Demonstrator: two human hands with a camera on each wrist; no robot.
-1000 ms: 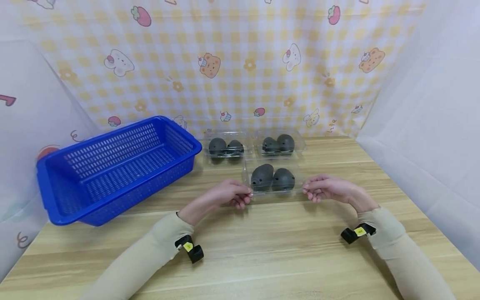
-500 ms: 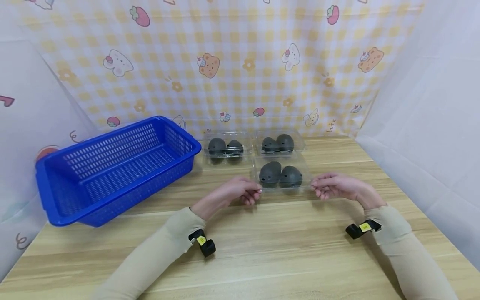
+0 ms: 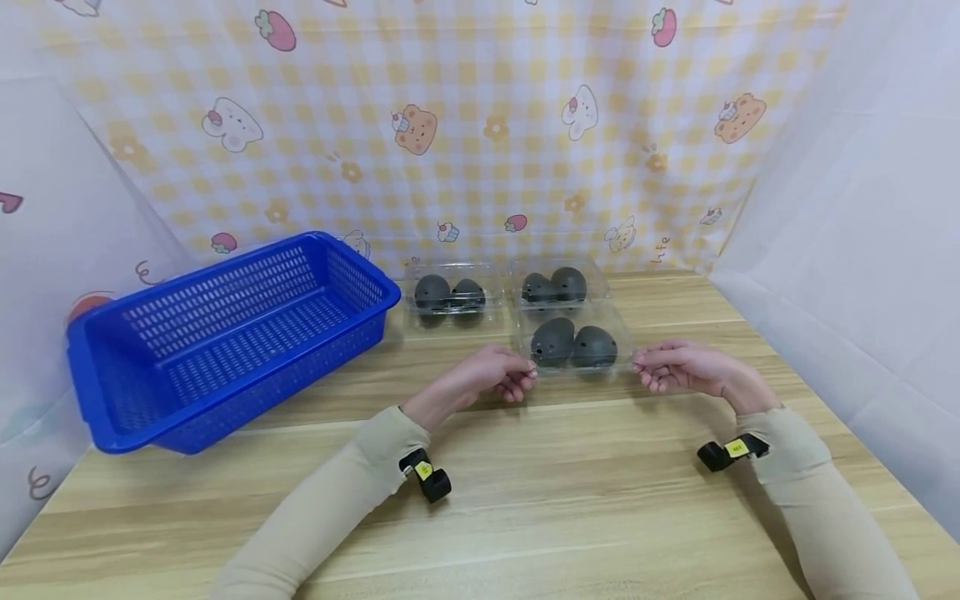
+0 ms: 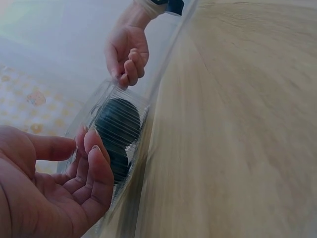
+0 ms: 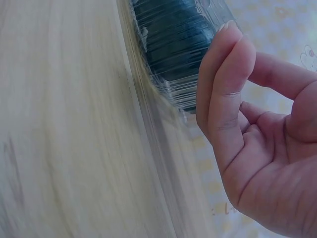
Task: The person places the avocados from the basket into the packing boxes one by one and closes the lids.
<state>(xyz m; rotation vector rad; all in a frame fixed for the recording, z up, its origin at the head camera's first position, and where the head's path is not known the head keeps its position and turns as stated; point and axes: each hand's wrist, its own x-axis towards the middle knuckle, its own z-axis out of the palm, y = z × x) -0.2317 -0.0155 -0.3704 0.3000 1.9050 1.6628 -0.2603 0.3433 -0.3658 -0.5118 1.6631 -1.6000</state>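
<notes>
Close in front of me is a clear plastic box (image 3: pixel 576 369) with two dark grey, egg-shaped objects (image 3: pixel 553 343) marked by small black spots. My left hand (image 3: pixel 491 375) pinches its front left corner between thumb and fingertips. At the front right corner, my right hand (image 3: pixel 686 367) pinches the rim in the same way. The left wrist view shows the ribbed side of the box (image 4: pixel 133 106) running between both hands. In the right wrist view, my curled fingers cover part of the box (image 5: pixel 181 89).
Behind stand two similar boxes, one at the back left (image 3: pixel 491 304) and one at the back right (image 3: pixel 596 283), each with two dark objects. A blue slotted basket (image 3: pixel 240 367) stands on the left of the wooden table (image 3: pixel 585 492). A checked curtain (image 3: pixel 480 183) hangs behind.
Both hands have moved the front box to the right and slightly back, bringing it up against the back right box. The other boxes and the basket have stayed in place.
</notes>
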